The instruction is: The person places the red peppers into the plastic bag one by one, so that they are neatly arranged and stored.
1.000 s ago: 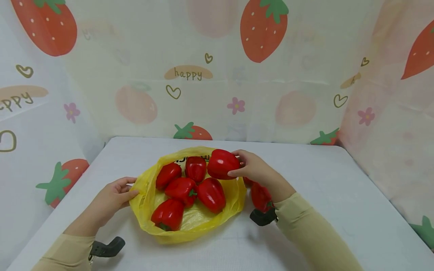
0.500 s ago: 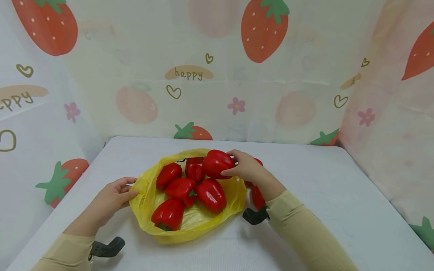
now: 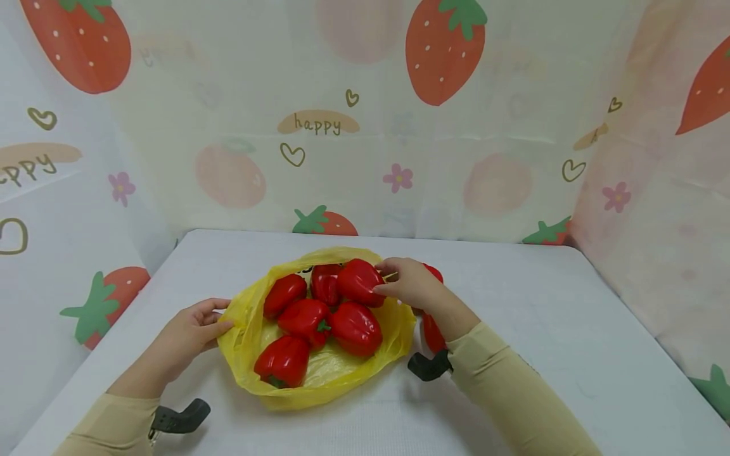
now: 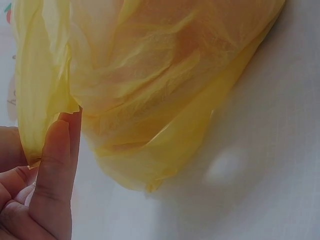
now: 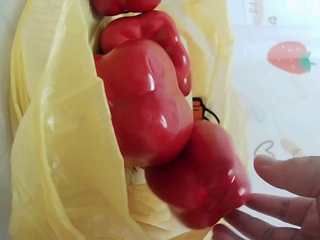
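A yellow plastic bag (image 3: 310, 398) lies with its mouth spread on the table, holding several red bell peppers (image 3: 305, 320). My left hand (image 3: 191, 332) pinches the bag's left rim between thumb and fingers; the left wrist view shows the thumb (image 4: 55, 165) against the thin plastic. At the bag's far right side, my right hand (image 3: 413, 285) is beside a bell pepper (image 3: 360, 282) inside the mouth. Seen from the right wrist, its thumb (image 5: 287, 172) stands apart from that pepper, while the other fingertips are at or very near its skin.
More red bell peppers (image 3: 433, 332) lie on the white table (image 3: 542, 354) right of the bag, partly hidden behind my right wrist. A strawberry-print sheet (image 3: 336, 171) encloses the back and sides. Each wrist carries a black camera mount (image 3: 429, 366).
My right hand has moved left and slightly down, bringing the pepper it held among the others in the bag, and its thumb has come away. The left hand stays at the rim.
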A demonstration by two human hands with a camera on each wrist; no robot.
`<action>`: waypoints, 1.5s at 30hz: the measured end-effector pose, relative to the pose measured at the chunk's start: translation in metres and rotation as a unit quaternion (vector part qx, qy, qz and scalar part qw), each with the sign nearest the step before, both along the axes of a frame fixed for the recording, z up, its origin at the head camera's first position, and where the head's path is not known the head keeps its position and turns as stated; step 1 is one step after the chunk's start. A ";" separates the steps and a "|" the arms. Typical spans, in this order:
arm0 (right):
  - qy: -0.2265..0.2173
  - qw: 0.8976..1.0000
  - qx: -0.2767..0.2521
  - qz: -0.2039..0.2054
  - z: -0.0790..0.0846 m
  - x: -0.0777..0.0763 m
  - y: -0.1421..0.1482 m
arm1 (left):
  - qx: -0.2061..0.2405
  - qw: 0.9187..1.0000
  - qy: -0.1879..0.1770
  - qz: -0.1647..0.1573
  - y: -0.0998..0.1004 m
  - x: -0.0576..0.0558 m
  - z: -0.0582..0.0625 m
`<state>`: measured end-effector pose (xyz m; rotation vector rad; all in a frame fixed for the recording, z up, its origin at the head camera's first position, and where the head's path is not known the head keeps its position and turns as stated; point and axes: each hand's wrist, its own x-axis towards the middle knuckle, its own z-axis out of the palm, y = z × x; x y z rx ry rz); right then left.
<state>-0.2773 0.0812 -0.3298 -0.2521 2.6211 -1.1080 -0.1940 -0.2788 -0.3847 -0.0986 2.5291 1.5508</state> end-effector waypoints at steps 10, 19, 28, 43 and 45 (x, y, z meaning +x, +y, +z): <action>-0.018 1.000 0.020 0.010 0.000 0.000 0.003 | -0.009 1.000 -0.005 0.003 0.001 -0.001 -0.001; -0.027 0.999 0.035 0.022 -0.001 0.003 0.009 | -0.012 1.000 -0.004 0.003 0.002 0.000 0.001; -0.012 0.999 0.011 0.051 0.005 -0.001 0.022 | -0.015 1.000 -0.006 0.004 0.003 0.001 0.002; 0.028 0.998 -0.015 0.055 0.021 -0.003 0.062 | -0.012 1.000 -0.008 0.007 0.004 0.001 0.002; 0.028 0.998 -0.017 0.051 0.022 -0.003 0.068 | -0.011 1.000 -0.009 0.007 0.004 0.001 0.002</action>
